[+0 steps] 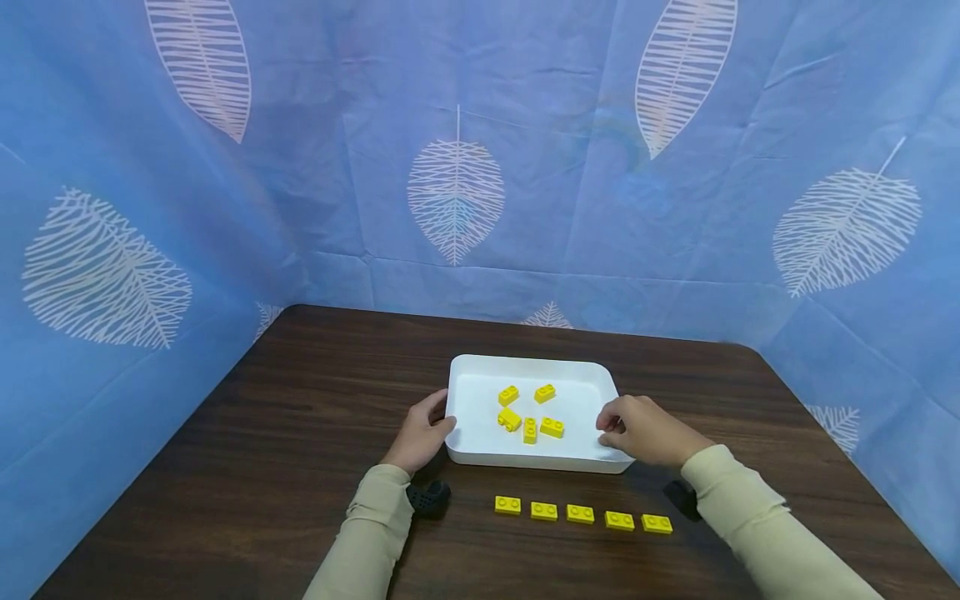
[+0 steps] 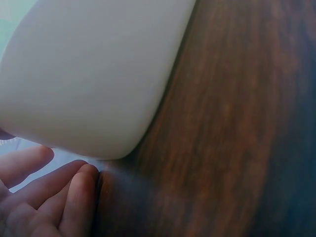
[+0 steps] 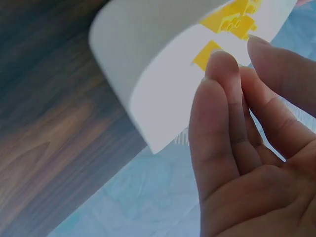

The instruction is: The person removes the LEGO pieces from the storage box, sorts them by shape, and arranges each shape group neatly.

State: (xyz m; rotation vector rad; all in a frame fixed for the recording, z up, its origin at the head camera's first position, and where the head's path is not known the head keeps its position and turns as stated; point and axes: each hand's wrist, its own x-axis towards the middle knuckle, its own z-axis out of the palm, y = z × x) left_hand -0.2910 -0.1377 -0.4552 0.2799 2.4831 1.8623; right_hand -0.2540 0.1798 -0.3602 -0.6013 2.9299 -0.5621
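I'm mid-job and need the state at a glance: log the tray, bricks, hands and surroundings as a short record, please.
tray: white, shallow
loose bricks: five, yellow, in the tray, at mixed angles
row bricks: five, yellow, studs up, spaced in a line on the table, on the tray's near side
left hand: holds the tray's left side
right hand: over the tray's right end, loosely curled, no brick visible in it
backdrop: blue cloth, pale leaf print

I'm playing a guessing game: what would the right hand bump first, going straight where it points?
Probably the nearest yellow brick in the tray, but I can't tell whether the right hand would pass above it.
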